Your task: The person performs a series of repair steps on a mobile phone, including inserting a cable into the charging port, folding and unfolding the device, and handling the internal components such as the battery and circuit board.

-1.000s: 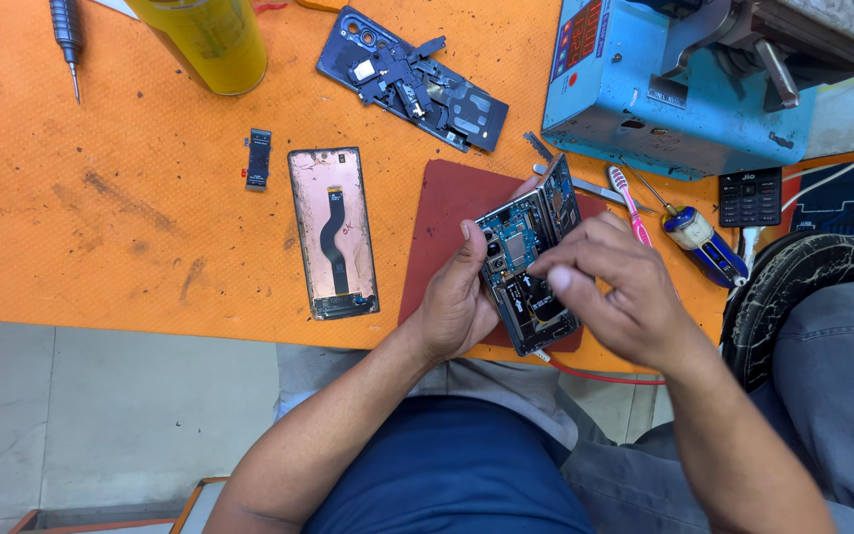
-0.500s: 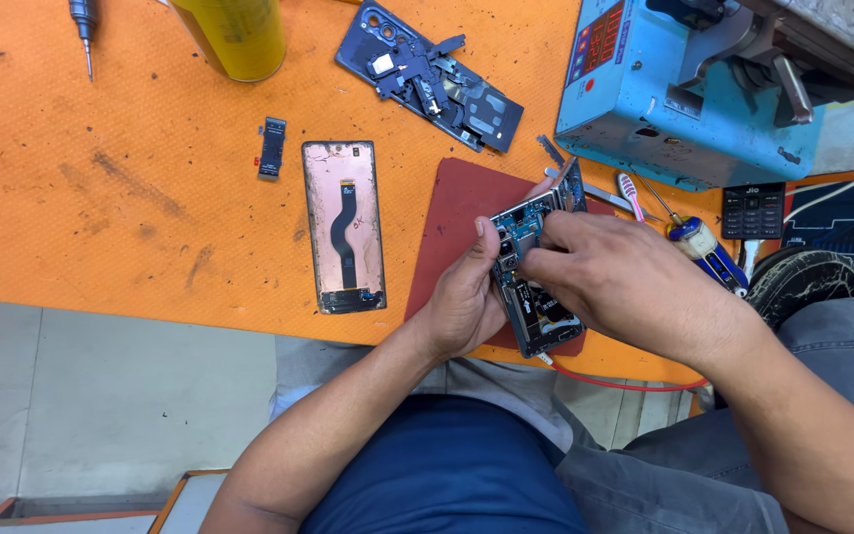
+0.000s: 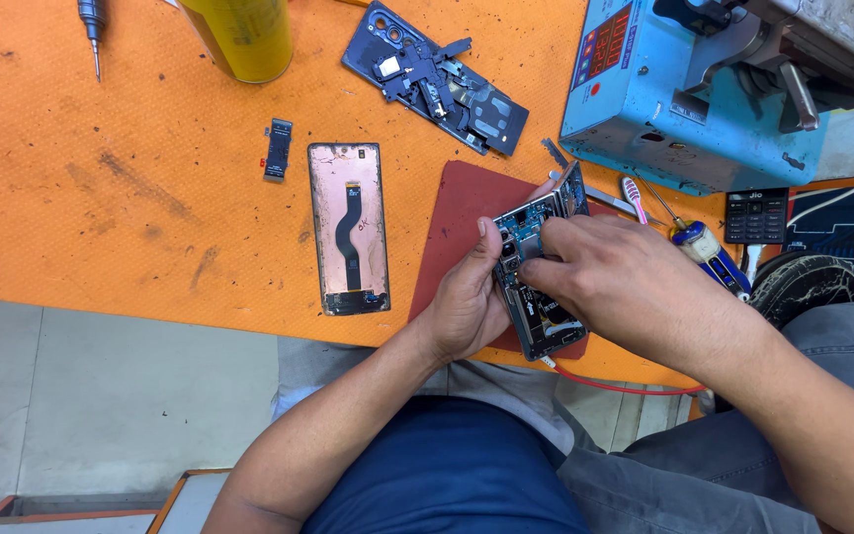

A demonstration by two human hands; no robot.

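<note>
Phone: an opened phone [image 3: 538, 287], its boards exposed, is held tilted over the red mat [image 3: 462, 213] near the front edge of the orange surface [image 3: 101, 198].
Left hand: the left hand [image 3: 467, 302] is wrapped round the phone's left side; its fingers are closed on the frame, the thumb laid along the edge.
Right hand: the right hand [image 3: 625, 282] is laid over the phone's upper half, its fingers pinched narrow on the parts inside; what is held between them cannot be told.
Screen: a copper-backed screen [image 3: 348, 227] is laid flat, left of the mat.
Back cover: a dark back cover [image 3: 437, 79] with loose parts is set further back.
Small part: a small dark part [image 3: 277, 150] is laid left of the screen.
Machine: a blue machine [image 3: 674, 109] is placed at the right.
Toothbrush: a toothbrush [image 3: 635, 198] is laid just in front of the machine.
Bottle: a yellow bottle [image 3: 239, 38] is stood at the top edge.
</note>
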